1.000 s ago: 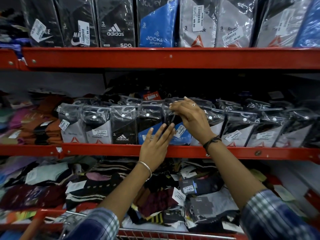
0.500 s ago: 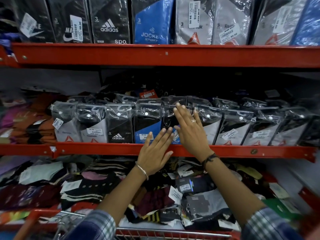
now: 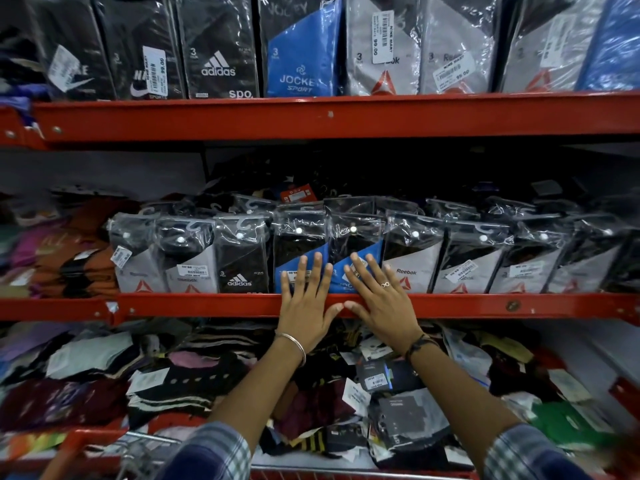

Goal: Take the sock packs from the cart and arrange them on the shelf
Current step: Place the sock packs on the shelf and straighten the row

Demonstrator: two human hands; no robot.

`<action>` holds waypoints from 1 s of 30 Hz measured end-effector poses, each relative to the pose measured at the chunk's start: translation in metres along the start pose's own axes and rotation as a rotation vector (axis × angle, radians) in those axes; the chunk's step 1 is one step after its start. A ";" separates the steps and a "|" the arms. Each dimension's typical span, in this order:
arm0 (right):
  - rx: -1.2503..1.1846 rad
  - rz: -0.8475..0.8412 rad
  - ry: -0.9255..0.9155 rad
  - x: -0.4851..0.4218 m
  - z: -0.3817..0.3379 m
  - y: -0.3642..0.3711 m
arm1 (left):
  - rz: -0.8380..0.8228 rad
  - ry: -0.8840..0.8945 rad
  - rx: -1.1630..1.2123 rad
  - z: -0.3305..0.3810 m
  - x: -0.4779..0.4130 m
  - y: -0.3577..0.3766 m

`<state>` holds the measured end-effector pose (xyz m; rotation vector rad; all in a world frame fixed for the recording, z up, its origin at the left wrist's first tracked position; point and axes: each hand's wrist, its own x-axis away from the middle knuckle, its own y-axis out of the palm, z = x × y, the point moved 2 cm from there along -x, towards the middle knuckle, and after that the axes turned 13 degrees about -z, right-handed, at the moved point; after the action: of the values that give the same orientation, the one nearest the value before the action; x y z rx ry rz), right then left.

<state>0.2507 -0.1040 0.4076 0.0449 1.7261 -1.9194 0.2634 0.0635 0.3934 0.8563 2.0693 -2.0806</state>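
A row of clear-wrapped sock packs stands upright along the middle red shelf [image 3: 207, 304]. Two black-and-blue packs stand side by side at the centre, the left one [image 3: 298, 247] and the right one [image 3: 356, 244]. My left hand [image 3: 306, 303] lies flat with fingers spread against the lower front of the left blue pack and the shelf lip. My right hand [image 3: 379, 299] lies flat the same way on the right blue pack, thumbs almost touching. Neither hand grips anything. A black Adidas pack [image 3: 240, 258] stands left of them, a grey Reebok pack [image 3: 412, 261] right.
The upper red shelf [image 3: 311, 116] carries larger sock packs. Below the middle shelf lies a jumble of loose socks and tagged packs [image 3: 391, 407]. The wire rim of the cart [image 3: 346, 472] runs along the bottom edge. Folded coloured socks [image 3: 62, 258] pile at the left.
My right hand let go of the top of the blue pack and slid down to its lower front. My left hand moved up flat beside it.
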 end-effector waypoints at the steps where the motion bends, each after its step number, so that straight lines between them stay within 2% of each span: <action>1: -0.009 -0.010 -0.016 0.001 0.001 -0.002 | -0.004 -0.015 -0.006 0.002 0.000 0.000; 6: -0.111 0.010 -0.102 0.028 0.019 -0.019 | 0.037 -0.033 -0.007 0.019 0.011 -0.006; 13: -0.154 0.257 0.166 0.092 0.114 -0.023 | 0.178 0.240 0.031 0.114 -0.008 -0.026; 18: -0.138 0.362 0.239 0.107 0.170 -0.021 | 0.202 0.336 0.038 0.183 -0.040 -0.027; 23: -0.085 0.332 0.168 0.099 0.198 -0.006 | 0.190 0.268 0.018 0.214 -0.069 -0.012; 30: -0.049 0.299 0.198 0.082 0.203 0.011 | 0.207 0.145 -0.047 0.216 -0.073 0.010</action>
<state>0.2528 -0.3229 0.4020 0.4627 1.7757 -1.6979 0.2591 -0.1648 0.4013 1.1899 1.9889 -1.9077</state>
